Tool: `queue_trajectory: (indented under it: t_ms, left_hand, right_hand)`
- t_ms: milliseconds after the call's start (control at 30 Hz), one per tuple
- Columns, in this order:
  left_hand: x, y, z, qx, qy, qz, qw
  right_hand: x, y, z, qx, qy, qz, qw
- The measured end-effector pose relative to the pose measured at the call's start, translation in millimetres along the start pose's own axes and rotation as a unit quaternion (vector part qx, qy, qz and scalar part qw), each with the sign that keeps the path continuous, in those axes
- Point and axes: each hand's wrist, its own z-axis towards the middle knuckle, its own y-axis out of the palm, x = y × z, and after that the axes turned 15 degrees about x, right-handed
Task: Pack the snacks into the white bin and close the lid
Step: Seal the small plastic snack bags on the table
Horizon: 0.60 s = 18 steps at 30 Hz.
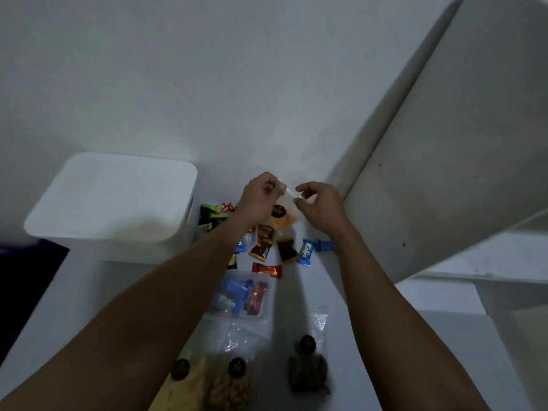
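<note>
the clear bag of orange snacks (283, 216), marked with a round black label, is held up in the air over the far part of the table (299, 295), just right of the white bin (133, 250). both hands have it by its top edge: the left hand (261, 197) is curled tight and pinches the left top corner, and the right hand (321, 206) pinches the right top corner between thumb and fingers, so the bag hangs below them. the bin stands at the table's far left corner with its lid (118, 185) lying flat on top. under and around the held bag, loose wrapped candies lie scattered on the table: green ones (212, 216) right beside the bin's wall, a reddish-brown one (262, 244), a dark brown one (287, 249), a blue one (305, 252) and, a little nearer, a red one (267, 269). closer still, about mid-table between the two forearms, sits a clear tub (237, 318) holding blue and red candies. just beyond it toward the near edge lie two crumpled clear plastic bags (237, 336), one of them off to the right. along the near edge are three more labelled bags: a pale one (189, 378), one of nuts (228, 387) touching it, and a dark one (308, 372) apart to the right. the light is dim and the small print is not readable.
</note>
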Motion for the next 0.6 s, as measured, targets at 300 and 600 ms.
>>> queue_trajectory:
  t_ms: [300, 600]
  left_hand:
    - [34.2, -98.0, -31.4, 0.011, 0.046, -0.048, 0.998]
    - [58.2, -181.5, -55.9, -0.004, 0.055, -0.085, 0.995]
  right_hand:
    - [-89.6, -11.8, -47.4, -0.005, -0.014, 0.094, 0.995]
    - [-165.7, 5.5, -82.3, 0.045, -0.054, 0.088, 0.994]
